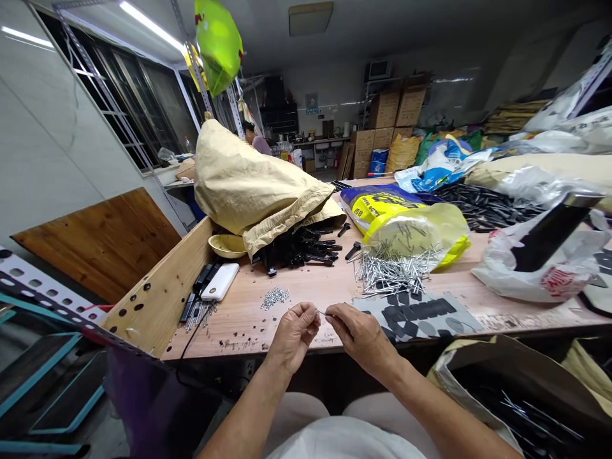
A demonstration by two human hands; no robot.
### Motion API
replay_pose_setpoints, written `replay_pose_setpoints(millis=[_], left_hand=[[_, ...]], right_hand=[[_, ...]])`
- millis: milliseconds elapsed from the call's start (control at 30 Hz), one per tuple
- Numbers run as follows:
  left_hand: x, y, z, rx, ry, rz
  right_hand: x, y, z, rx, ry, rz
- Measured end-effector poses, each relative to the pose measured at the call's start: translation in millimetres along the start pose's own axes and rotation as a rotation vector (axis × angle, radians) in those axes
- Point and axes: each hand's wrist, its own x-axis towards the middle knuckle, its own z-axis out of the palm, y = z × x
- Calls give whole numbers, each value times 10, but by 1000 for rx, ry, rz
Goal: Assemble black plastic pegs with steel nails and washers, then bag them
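Spanning the view: one wood-toned counter (243, 290), a raised wooden board (157, 280) along its left side. Beige sack (253, 182), large, mouth toward the near right, black plastic parts (306, 247) spilling out. Open brown bag (442, 370), lower right, below the counter's edge; dark pieces and bright rods inside. Yellow-and-purple bag (382, 207), lying down, open end toward the near side. White plastic bag (497, 271), right, with a black object (545, 236) leaning out of it. Grey sheet (463, 312), near edge, dark flat pads on top. Metal rods (392, 271), loose heap at the yellow-and-purple bag's mouth, angles mixed. Right hand (361, 335), grip closed, thumb and forefinger on the right end of a metal pin (322, 312). Left hand (294, 335), just beside, fingers curled, grip pinched at the pin's left end; whether a separate tiny piece sits there cannot be told. White case (220, 282), left, tilted. Tiny metal pieces (275, 298), scattered beyond the left hand. Metal pin: one, slender, between both hands' fingertips; long axis left to right, nearly level, dipping slightly rightward; which end is the head cannot be told.
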Motion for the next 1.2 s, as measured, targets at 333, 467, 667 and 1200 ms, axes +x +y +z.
replay_pose_setpoints(millis=[333, 467, 667, 1200], left_hand=[[10, -50, -1, 208, 8, 91], [30, -88, -60, 293, -2, 122], [54, -155, -147, 426, -12, 116], [-34, -131, -134, 705, -30, 220]], right_hand=[[-8, -16, -64, 159, -102, 146], [-30, -14, -55, 463, -218, 348], [-77, 7, 12, 466, -156, 355], [-195, 130, 145, 754, -278, 551]])
